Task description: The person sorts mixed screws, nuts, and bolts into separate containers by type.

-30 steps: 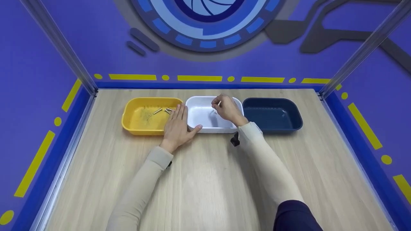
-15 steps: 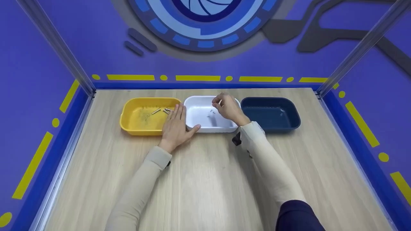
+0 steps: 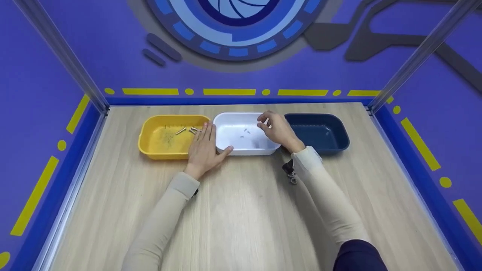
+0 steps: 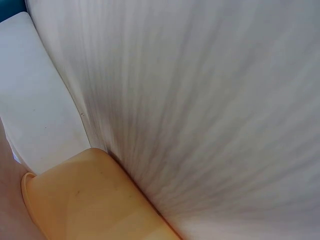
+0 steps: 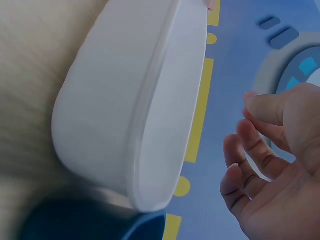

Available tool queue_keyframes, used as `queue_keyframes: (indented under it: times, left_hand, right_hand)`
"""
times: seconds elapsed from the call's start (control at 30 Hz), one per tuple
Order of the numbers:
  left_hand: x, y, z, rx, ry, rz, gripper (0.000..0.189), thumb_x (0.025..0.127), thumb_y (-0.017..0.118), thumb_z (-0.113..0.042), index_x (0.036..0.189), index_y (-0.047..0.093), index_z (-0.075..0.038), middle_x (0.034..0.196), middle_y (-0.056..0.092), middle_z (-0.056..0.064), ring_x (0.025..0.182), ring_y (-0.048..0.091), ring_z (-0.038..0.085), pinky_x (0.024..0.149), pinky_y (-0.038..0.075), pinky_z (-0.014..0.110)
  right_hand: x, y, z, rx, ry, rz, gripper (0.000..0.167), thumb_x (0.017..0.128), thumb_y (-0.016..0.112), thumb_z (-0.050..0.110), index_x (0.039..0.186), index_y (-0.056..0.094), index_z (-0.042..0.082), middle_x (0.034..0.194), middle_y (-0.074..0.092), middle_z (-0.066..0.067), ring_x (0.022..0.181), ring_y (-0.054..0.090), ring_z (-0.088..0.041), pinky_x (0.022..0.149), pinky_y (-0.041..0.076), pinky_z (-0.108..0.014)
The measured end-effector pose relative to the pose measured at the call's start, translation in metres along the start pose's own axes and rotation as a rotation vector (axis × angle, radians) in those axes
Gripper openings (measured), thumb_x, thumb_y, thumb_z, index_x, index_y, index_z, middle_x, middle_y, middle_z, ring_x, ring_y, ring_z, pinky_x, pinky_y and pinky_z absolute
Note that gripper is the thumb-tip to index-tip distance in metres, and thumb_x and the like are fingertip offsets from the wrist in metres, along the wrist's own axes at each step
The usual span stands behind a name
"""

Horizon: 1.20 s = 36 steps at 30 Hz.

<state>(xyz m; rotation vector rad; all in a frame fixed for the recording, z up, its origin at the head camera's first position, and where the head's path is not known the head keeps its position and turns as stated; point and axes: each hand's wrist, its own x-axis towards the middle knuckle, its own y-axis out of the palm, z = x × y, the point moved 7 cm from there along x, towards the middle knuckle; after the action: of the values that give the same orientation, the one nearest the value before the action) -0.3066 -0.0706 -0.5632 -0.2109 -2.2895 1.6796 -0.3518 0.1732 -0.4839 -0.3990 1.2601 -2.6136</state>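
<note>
In the head view my left hand (image 3: pixel 203 151) lies flat with straight fingers across the right end of the yellow tray (image 3: pixel 145 145), its thumb reaching to the front of the white tray (image 3: pixel 250 152). Several larger screws (image 3: pixel 181 131) lie in the yellow tray, partly hidden by the fingertips. A few tiny screws (image 3: pixel 247 131) are on the white tray's floor. Over the right end of that tray hovers my right hand (image 3: pixel 279 130), fingers loosely bent. The right wrist view shows this hand's (image 5: pixel 280 145) thumb close to the index finger, with nothing visible between them.
A dark blue tray (image 3: pixel 340 148) stands just right of the white one, and all three form a row near the back of the wooden table (image 3: pixel 241 210). Purple-blue panels (image 3: pixel 233 84) enclose the back and both sides.
My right hand has moved a little right above the white tray, and its thumb and index finger look further apart. The left hand stays in place. The head view has shifted slightly.
</note>
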Motion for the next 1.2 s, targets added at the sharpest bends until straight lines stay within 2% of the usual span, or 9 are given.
queue_keyframes:
  times: [0.27, 0.57, 0.63, 0.77, 0.97, 1.1, 1.2]
  left_hand:
    - [-0.001, 0.001, -0.002, -0.002, 0.009, -0.023, 0.111, 0.099, 0.038, -0.082, 0.168, 0.021, 0.004, 0.178, 0.018, 0.020, 0.167, 0.014, 0.034, 0.137, 0.015, 0.049]
    - [-0.002, -0.002, -0.002, -0.031, 0.027, -0.054, 0.111, 0.099, 0.045, -0.079, 0.166, 0.025, 0.007, 0.176, 0.022, 0.023, 0.165, 0.020, 0.037, 0.136, 0.018, 0.052]
    - [-0.002, -0.002, 0.000, -0.020, 0.020, -0.041, 0.111, 0.099, 0.044, -0.080, 0.166, 0.024, 0.006, 0.177, 0.020, 0.022, 0.166, 0.018, 0.037, 0.136, 0.017, 0.052]
    - [-0.003, -0.002, 0.002, -0.003, 0.005, -0.012, 0.113, 0.098, 0.041, -0.082, 0.168, 0.020, 0.005, 0.178, 0.016, 0.021, 0.167, 0.014, 0.035, 0.137, 0.015, 0.052]
    - [-0.002, -0.006, -0.003, 0.004, 0.012, -0.024, 0.111, 0.099, 0.040, -0.081, 0.169, 0.019, 0.003, 0.178, 0.016, 0.020, 0.167, 0.013, 0.035, 0.137, 0.012, 0.052]
    - [-0.003, -0.007, -0.018, 0.010, 0.050, -0.042, 0.107, 0.100, 0.039, -0.079, 0.170, 0.018, 0.000, 0.179, 0.016, 0.018, 0.167, 0.013, 0.034, 0.137, 0.010, 0.049]
    - [-0.007, -0.007, -0.034, 0.013, 0.095, -0.067, 0.103, 0.101, 0.042, -0.076, 0.169, 0.025, -0.001, 0.178, 0.020, 0.018, 0.166, 0.017, 0.035, 0.137, 0.013, 0.050]
  right_hand:
    - [-0.017, -0.015, -0.010, -0.004, -0.029, -0.027, 0.020, 0.104, 0.070, 0.014, 0.117, 0.076, 0.000, 0.110, 0.074, -0.014, 0.094, 0.067, -0.030, 0.084, 0.059, -0.044]
    - [-0.042, -0.030, -0.029, -0.032, -0.046, -0.065, 0.024, 0.102, 0.073, 0.013, 0.120, 0.075, -0.003, 0.107, 0.070, -0.017, 0.089, 0.064, -0.029, 0.076, 0.054, -0.039]
    - [-0.049, -0.034, -0.035, -0.024, -0.046, -0.075, 0.025, 0.102, 0.073, 0.014, 0.120, 0.074, -0.003, 0.108, 0.070, -0.018, 0.090, 0.065, -0.029, 0.078, 0.055, -0.040]
    - [-0.063, -0.044, -0.049, -0.015, -0.058, -0.109, 0.025, 0.101, 0.074, 0.014, 0.120, 0.074, -0.002, 0.110, 0.070, -0.017, 0.095, 0.067, -0.031, 0.083, 0.058, -0.045]
    - [-0.087, -0.065, -0.078, -0.027, -0.053, -0.155, 0.034, 0.101, 0.076, 0.022, 0.127, 0.071, -0.001, 0.120, 0.069, -0.018, 0.111, 0.066, -0.037, 0.099, 0.055, -0.055]
    - [-0.103, -0.080, -0.100, -0.079, -0.020, -0.184, 0.047, 0.101, 0.077, 0.030, 0.134, 0.067, -0.002, 0.133, 0.066, -0.020, 0.126, 0.060, -0.039, 0.112, 0.046, -0.058]
    - [-0.116, -0.090, -0.118, -0.101, 0.014, -0.201, 0.055, 0.101, 0.077, 0.034, 0.139, 0.063, -0.003, 0.138, 0.063, -0.022, 0.133, 0.055, -0.041, 0.115, 0.043, -0.061]
